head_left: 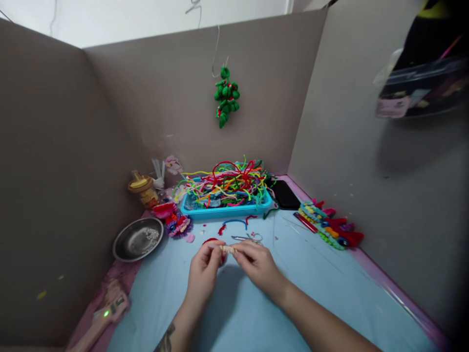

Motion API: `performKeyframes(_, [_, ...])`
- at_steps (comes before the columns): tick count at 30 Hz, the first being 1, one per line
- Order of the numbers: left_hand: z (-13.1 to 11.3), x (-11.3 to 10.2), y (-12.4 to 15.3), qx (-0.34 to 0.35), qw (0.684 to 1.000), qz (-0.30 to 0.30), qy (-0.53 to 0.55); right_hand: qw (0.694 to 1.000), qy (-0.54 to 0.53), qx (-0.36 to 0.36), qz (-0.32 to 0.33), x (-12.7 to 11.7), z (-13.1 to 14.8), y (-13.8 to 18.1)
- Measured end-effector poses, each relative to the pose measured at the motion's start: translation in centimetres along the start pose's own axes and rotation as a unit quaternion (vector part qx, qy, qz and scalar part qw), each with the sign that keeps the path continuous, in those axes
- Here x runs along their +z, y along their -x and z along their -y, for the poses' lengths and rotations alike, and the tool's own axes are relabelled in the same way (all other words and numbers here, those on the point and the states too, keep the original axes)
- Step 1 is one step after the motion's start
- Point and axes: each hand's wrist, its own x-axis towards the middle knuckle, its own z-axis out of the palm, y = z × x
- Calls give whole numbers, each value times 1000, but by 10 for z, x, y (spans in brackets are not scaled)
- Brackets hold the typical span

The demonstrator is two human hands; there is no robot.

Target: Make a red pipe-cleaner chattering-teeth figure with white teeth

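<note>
Between my two hands, over the blue cloth, is a small cream-coloured twisted piece that looks like chenille stem. My left hand pinches its left end between thumb and fingers. Its right end sits in the closed fingertips of my right hand. A red fuzzy piece shows behind my left fingers, mostly hidden; I cannot tell whether it is joined to the cream one. Just beyond my hands lies a pair of small scissors. Short blue and red stem scraps lie past them.
A blue tray heaped with coloured chenille stems stands at the back. Left are a metal bowl, a lidded cup and a glue gun with a green light. Right are a black phone and colourful fuzzy crafts. Grey partitions enclose the table.
</note>
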Motion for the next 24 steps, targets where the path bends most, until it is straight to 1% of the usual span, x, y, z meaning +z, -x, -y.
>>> performKeyframes(4, [-3,1,1,15,998,10,-54,998,-4,34,43,-2,-4,-2])
performKeyframes(6, [-3,2,1,24,996,7,-84,997,3,53,49,-4,-6,-3])
performKeyframes(12, [-4,2,-2,26,992,-11,-122,994,-2,106,-28,-7,-8,-3])
performKeyframes(15, [-4,-1,-2,23,990,-14,-136,994,14,103,-45,-5,-8,-2])
performKeyframes(20, [-5,-2,-1,24,991,2,-128,994,14,82,-65,0,-9,-1])
performKeyframes(24, [-8,-1,1,33,986,1,-162,993,13,75,-88,1,-9,0])
